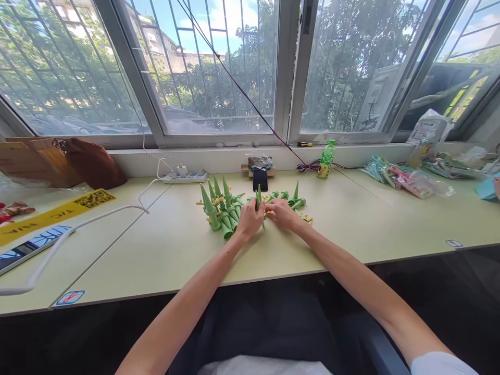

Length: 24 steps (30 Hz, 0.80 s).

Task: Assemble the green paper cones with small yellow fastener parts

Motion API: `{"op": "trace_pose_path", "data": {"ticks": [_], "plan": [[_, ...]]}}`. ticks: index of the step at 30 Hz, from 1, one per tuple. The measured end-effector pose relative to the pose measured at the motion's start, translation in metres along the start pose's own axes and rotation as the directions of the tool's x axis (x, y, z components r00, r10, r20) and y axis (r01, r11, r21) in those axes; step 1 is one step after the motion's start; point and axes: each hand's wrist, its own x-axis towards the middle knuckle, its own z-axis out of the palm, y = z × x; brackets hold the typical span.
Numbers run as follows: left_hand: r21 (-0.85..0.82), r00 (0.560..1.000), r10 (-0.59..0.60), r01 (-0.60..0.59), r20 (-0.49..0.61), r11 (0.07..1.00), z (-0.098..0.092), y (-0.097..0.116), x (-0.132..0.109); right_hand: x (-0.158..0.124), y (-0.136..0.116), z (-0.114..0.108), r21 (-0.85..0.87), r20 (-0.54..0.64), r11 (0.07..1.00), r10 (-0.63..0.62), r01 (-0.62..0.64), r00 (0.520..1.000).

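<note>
Pale worktop (187, 260) under barred windows (222, 112). Your left hand (250, 221) grips one upright green cone (259, 195), midway between front and back edges; your right hand (284, 214) bends its fingers close beside it, hold hidden, can't tell. Other cones (210, 210) crowd your left hand: a sideways knock could topple standing ones, or send round, loose ones rolling toward the front edge.

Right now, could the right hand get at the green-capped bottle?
Probably yes: the bottle stands beyond the right hand, to its right. Some green pieces lie partly between them but look easy to skirt; nothing stands directly in front of the bottle.
</note>
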Motion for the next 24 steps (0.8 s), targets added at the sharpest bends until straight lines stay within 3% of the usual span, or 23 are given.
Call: {"op": "trace_pose_path", "data": {"ticks": [10, 20, 24], "plan": [[-0.062, 1.0, -0.025, 0.025, -0.007, 0.998, 0.0009, -0.0018, 0.0007, -0.0016, -0.0049, -0.0014, 0.037, -0.039, 0.999, 0.0, 0.002, 0.999], [-0.332, 0.979, -0.168, 0.197, 0.114, 0.922, 0.0001, 0.0003, 0.0006, 0.001, -0.004, -0.0018, 0.438, -0.215, 0.898, 0.139, -0.032, 0.967], [-0.454, 0.969, -0.195, 0.243, 0.151, 0.857, 0.0043, -0.0023, 0.0034, 0.0004, -0.0085, -0.0045, 0.492, -0.281, 0.87, 0.183, -0.022, 0.942]]}}
